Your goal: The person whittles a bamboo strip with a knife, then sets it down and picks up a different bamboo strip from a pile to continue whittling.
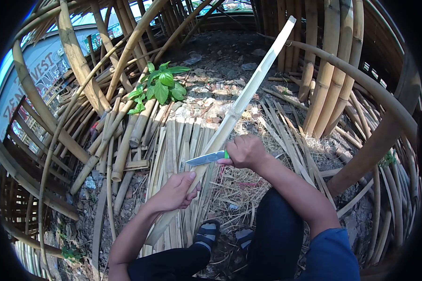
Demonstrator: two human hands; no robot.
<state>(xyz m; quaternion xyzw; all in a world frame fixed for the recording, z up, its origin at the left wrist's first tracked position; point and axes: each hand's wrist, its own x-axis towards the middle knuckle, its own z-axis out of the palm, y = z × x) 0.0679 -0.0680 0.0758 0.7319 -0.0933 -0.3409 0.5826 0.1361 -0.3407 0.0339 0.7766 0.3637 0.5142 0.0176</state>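
A long split bamboo strip slants from near my left knee up to the upper right. My left hand is wrapped round its lower part, thumb on top. In my closed right hand is a knife with a green handle, mostly hidden by the fingers. Its blade points left and lies across the strip, just above my left hand. Under the strip, a pile of split bamboo slats lies on the ground in front of my feet.
Upright bamboo poles stand at the right, with a curved pole crossing them. Cut poles and a leafy green plant are at the left. Shavings cover the ground near my sandalled feet.
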